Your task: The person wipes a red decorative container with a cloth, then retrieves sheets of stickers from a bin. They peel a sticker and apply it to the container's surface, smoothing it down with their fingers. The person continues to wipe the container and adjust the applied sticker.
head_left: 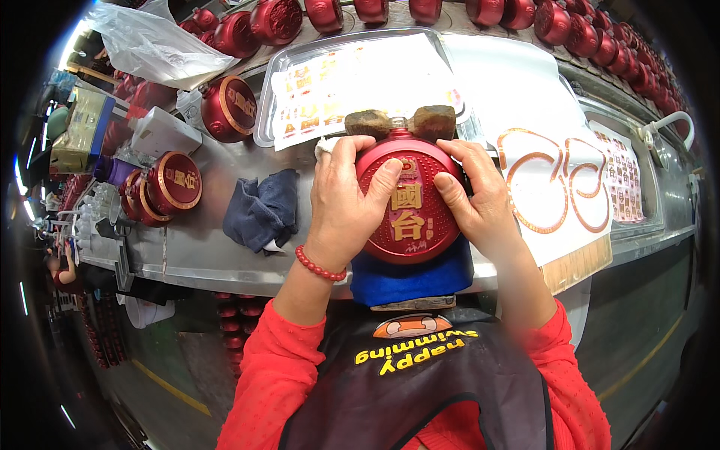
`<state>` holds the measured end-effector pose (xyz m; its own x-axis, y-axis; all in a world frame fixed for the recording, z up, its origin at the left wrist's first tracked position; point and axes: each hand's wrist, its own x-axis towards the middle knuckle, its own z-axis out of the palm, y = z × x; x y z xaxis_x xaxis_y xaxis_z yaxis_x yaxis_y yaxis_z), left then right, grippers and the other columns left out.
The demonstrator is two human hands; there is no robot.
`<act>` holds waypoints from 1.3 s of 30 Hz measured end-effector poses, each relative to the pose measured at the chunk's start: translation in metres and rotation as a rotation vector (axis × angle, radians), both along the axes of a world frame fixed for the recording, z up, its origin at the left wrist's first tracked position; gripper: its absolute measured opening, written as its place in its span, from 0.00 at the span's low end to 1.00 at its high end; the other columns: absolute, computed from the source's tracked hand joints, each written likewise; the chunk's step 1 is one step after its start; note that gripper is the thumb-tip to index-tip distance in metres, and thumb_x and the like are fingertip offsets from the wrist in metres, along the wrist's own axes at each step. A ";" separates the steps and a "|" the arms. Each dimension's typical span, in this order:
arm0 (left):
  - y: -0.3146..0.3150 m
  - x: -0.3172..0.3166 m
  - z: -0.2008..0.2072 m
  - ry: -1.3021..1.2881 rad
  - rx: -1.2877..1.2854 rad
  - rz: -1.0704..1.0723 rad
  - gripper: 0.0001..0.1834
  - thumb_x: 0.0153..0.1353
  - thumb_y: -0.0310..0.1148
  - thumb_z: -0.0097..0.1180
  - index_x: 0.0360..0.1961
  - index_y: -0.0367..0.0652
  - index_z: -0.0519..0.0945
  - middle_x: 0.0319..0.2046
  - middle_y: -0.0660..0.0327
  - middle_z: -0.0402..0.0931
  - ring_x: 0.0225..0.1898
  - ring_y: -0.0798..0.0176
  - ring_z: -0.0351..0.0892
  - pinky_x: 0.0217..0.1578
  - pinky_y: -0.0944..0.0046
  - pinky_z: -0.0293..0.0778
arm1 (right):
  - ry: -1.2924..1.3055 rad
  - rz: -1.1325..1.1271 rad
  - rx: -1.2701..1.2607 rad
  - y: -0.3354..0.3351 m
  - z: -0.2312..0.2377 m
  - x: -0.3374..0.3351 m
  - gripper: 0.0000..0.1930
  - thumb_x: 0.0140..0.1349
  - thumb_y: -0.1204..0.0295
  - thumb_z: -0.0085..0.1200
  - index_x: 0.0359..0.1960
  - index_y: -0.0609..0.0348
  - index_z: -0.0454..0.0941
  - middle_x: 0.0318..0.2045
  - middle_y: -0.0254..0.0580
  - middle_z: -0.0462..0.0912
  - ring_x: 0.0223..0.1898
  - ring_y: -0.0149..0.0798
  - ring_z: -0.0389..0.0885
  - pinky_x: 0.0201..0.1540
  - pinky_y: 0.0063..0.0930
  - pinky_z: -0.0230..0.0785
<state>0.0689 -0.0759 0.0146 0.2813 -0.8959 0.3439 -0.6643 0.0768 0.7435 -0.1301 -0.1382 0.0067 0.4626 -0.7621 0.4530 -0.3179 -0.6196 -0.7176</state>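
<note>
A round, flat red bottle [411, 238] with raised gold characters down its face lies in front of me, its neck pointing away. My left hand [343, 196] grips its left side, with the thumb pressed on the upper characters. Around the right edge curls my right hand [481, 201], its thumb on the face beside the lettering. Beneath the near side of the bottle is a blue cloth pad [411, 279]. Two worn brown blocks [435, 122] flank the neck. A small white scrap [325, 148] sits by my left fingers.
A dark folded cloth [262, 210] lies to the left, near finished red bottles [174, 182]. Behind, a clear tray [264, 120] carries decal sheets [315, 90]. Orange-gold ring decals [534, 181] lie on white paper at right. Several red bottles [277, 21] line the back.
</note>
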 end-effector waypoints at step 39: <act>0.067 -0.001 -0.034 -0.716 -0.311 -0.341 0.26 0.73 0.60 0.43 0.63 0.64 0.80 0.57 0.73 0.82 0.68 0.56 0.60 0.69 0.42 0.46 | 0.379 0.604 -0.478 0.027 0.041 -0.048 0.14 0.42 0.70 0.69 0.33 0.51 0.82 0.31 0.33 0.81 0.34 0.37 0.76 0.47 0.39 0.66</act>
<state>0.0683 -0.0090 -0.0190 -0.3658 -0.7275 0.5804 -0.8699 0.4890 0.0647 -0.1779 -0.1109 0.0477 0.9126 -0.1029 0.3958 -0.0018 -0.9688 -0.2479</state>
